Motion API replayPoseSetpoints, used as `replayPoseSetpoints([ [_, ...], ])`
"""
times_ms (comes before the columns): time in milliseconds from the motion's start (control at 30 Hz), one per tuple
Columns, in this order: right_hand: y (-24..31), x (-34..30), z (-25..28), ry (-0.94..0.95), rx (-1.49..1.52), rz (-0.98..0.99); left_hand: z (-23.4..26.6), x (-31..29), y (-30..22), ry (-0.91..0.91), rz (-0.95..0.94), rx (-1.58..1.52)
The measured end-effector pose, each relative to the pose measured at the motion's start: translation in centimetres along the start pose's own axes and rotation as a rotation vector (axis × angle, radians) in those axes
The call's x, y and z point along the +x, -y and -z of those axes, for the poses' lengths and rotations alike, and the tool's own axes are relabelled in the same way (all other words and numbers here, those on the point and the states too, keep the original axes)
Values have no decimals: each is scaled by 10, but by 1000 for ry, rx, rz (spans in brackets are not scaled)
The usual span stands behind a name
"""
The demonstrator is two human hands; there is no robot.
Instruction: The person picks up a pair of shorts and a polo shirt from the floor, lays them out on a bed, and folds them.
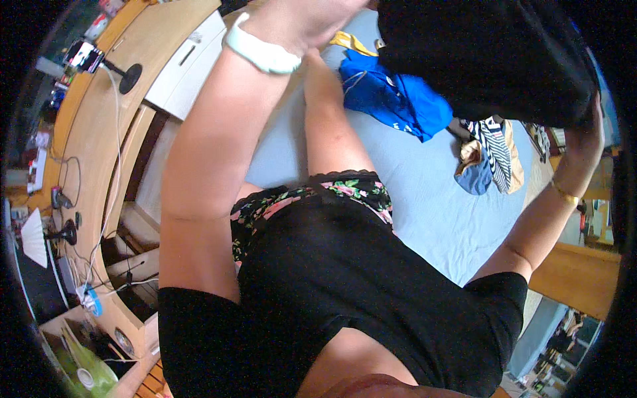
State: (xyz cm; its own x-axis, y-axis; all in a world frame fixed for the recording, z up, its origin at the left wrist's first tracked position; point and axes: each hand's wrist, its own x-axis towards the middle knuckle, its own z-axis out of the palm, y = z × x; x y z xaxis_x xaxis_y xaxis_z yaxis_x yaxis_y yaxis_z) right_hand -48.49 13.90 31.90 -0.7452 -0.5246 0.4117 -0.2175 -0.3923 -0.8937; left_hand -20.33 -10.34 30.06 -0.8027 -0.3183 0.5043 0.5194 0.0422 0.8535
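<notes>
A large piece of black cloth, perhaps a garment, is spread in the air over the bed at the upper right. My right hand grips its lower right edge, with the fingers partly behind the fabric. At the top edge of the view is my left hand, with a pale band on its wrist. Its fingers run out of the picture, so their hold is hidden. Below the cloth, a crumpled blue garment lies on the bed, beside a yellow piece of cloth.
The light blue bed sheet spreads under my bare legs. Striped and tan clothes lie bunched on its right side. Along the left runs a wooden desk with a phone on a stand, cables, and a white drawer unit.
</notes>
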Motion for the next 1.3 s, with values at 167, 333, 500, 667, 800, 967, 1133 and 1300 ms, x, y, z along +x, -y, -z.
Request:
replayPoseSetpoints([
  [167, -26, -90, 82, 12, -231, -263, -9, -43, 89, 158, -4, 390],
  [333, -101, -207, 78, 143, -534, -659, -24, -131, 168, 338, 488, 313],
  [500, -140, -271, 80, 421, -295, -1047, -45, -179, 187, 713, 641, 562],
  [667, -154, -266, 97, 228, -339, -975, -52, -149, 228, 496, 637, 383],
  [800, -193, -242, 128, 70, -228, -922, -49, -127, 262, 154, 490, 393],
  [967, -239, -223, 110, 5, -1173, -433, -17, -147, 197, 61, 508, 673],
  [1133, -241, -209, 20, 241, -1188, -40, 29, -232, 144, -422, 352, 990],
  [1300, -251, -195, -39, 494, -986, 154, 41, -289, 89, -688, 627, 1262],
])
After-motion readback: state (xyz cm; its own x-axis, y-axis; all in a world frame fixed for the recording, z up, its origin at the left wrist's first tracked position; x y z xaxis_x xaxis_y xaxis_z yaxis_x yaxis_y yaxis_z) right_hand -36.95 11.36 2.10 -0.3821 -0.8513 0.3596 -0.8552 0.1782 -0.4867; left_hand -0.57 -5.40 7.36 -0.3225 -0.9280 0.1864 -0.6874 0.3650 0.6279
